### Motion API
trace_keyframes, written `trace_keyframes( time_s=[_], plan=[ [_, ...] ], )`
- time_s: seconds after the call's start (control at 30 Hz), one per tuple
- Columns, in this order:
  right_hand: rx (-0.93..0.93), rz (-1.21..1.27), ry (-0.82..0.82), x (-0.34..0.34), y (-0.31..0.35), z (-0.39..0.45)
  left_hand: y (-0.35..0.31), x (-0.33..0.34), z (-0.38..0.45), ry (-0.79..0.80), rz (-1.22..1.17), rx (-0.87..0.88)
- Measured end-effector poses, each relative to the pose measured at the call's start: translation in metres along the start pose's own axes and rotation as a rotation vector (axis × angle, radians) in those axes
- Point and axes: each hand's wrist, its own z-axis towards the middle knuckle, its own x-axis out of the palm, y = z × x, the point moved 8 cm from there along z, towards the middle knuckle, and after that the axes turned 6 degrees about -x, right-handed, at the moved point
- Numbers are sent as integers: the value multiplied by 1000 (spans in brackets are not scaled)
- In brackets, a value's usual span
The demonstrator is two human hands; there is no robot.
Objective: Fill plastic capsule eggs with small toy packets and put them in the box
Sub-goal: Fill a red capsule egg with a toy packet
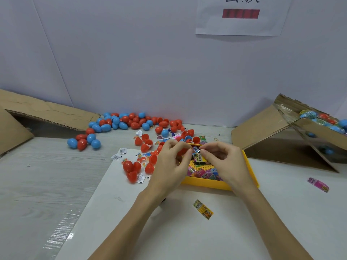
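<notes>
Head view, only one: both hands meet over the yellow tray [250,166] of toy packets. Left hand [171,166] has fingers curled around a red capsule half [183,151], mostly hidden behind the fingers; right hand [224,162] pinches a small packet [196,149] at its fingertips, held right at the mouth of that half. Step in hand, as I judge it: stuffing the packet into the egg half. Next move likely calls for pushing the packet fully in, then fetching a matching half from the loose red halves [148,145] just left of the left hand and snapping it shut. The filled egg then goes to the tilted cardboard box [262,126], well right of the right hand, which already holds wrapped eggs; count there can't be told. Counts: tray 1; packets in tray a dozen or so, too jumbled to fix; stray packets on the worktop [56,175] 2, a yellow packet [203,209] nearer the body than the hands and a pink packet [318,184] far right. Closed eggs in the pile [122,122] beyond the left hand: roughly forty, red and blue mixed, overlapping, no exact count. A second cardboard box [47,113] lies far left.
</notes>
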Motion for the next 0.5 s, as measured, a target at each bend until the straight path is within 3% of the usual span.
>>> trace_keyframes(
  time_s=[0.2,0.33,0.5],
  plan=[
    [-46,7,66,11,9,-2,-3,5,-1,62,55,54],
    [-106,-231,207,20,11,-4,-4,3,-2,50,268,152],
    [-66,-311,187,15,2,-3,1,-2,1,10,153,68]
  ],
)
